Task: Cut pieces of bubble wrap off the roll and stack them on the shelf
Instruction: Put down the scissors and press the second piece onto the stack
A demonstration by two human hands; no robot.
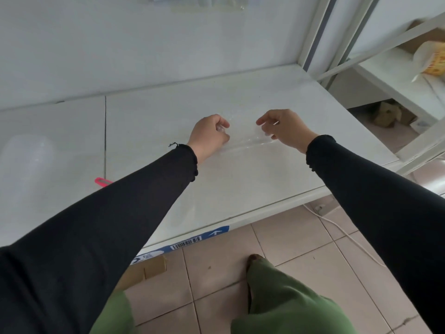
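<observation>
A clear piece of bubble wrap [243, 138] lies flat on the white shelf [149, 121], hard to tell from the surface. My left hand [210, 135] pinches its left edge with curled fingers. My right hand [284, 128] pinches its right edge the same way. Both hands rest low on the shelf, about a hand's width apart. More clear wrap seems to lie under and in front of the piece. The roll is not clearly in view.
A pink cutter [102, 182] lies on the shelf, partly hidden by my left sleeve. A second white shelving unit [395, 75] with cardboard and a yellow packet stands at right. A cardboard box [149, 268] and a white cable [337, 225] lie on the tiled floor.
</observation>
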